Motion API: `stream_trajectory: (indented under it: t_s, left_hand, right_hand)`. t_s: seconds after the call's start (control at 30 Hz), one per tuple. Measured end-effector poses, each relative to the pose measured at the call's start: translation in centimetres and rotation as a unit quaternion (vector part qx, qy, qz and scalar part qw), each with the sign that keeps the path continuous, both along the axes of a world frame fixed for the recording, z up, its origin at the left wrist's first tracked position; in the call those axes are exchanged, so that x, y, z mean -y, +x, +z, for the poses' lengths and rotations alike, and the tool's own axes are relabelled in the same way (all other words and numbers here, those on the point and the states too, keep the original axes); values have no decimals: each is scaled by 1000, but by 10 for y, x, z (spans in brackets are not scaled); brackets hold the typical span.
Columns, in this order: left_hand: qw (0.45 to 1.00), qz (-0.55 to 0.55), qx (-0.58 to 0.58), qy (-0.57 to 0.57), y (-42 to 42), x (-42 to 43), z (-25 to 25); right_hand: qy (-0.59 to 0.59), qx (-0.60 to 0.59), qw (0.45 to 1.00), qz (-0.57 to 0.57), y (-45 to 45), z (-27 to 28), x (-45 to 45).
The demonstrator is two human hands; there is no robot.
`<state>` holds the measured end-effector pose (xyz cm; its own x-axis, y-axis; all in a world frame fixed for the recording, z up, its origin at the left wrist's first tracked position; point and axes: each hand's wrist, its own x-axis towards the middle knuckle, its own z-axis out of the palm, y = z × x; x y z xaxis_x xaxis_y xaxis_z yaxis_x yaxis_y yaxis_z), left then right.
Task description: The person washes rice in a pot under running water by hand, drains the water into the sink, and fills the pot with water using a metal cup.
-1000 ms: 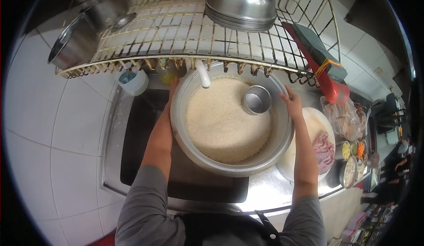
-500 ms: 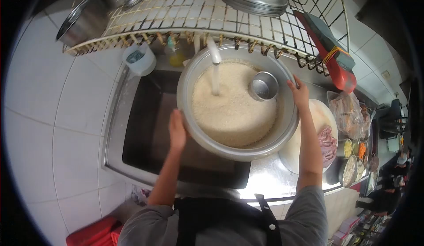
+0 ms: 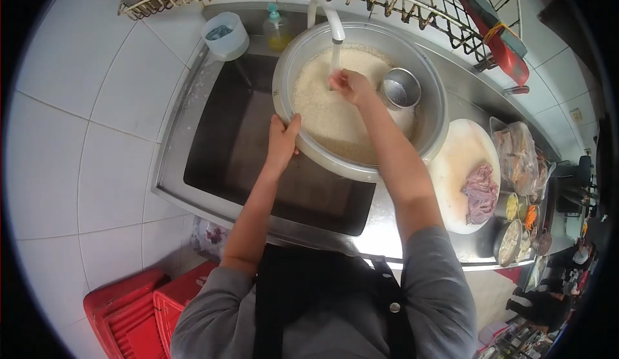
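left hand (image 3: 282,143): touching pot (image 3: 335,167), thumb spread from fingers
right hand (image 3: 353,87): under tap (image 3: 336,30), fingers bent, pinch unclear
pot: over sink's (image 3: 219,146) right edge

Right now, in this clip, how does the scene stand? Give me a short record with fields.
Left hand: at the near left outer side of the large metal pot, apparently touching it
Right hand: over the pale grains in the pot, fingers at the lower end of the water stream
Water source: white tap, running into the pot
Also in pot: metal cup
Right of pot: round white board bearing what looks like raw meat
Left of pot: pump bottle, white tub
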<state>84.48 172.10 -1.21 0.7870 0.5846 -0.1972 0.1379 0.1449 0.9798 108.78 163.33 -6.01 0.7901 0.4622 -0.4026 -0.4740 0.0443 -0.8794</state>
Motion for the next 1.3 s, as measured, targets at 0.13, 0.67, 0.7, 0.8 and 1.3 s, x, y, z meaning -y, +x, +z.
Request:
stream_trajectory:
  t_s: [0.13,0.67,0.7,0.8,1.3]
  left_hand:
    - [1000,15,-15,-6,1,2,0]
    - [996,-37,13,-82,-3,-2,2]
    - [996,-40,14,-82,-3,-1,1]
    - [996,-39,24,-80,-2,-4,1]
    - [995,-32,34,-93,-4,-1,3]
  right_hand:
    - [169,-283,937,-116,16,-51,-30]
    - [-667,530,496,165,3,31,99]
    - [-678,469,536,182,3,28,107]
    - [-639,457,590,186,8,21,108]
    - [-492,621,484,372,-54,35,14]
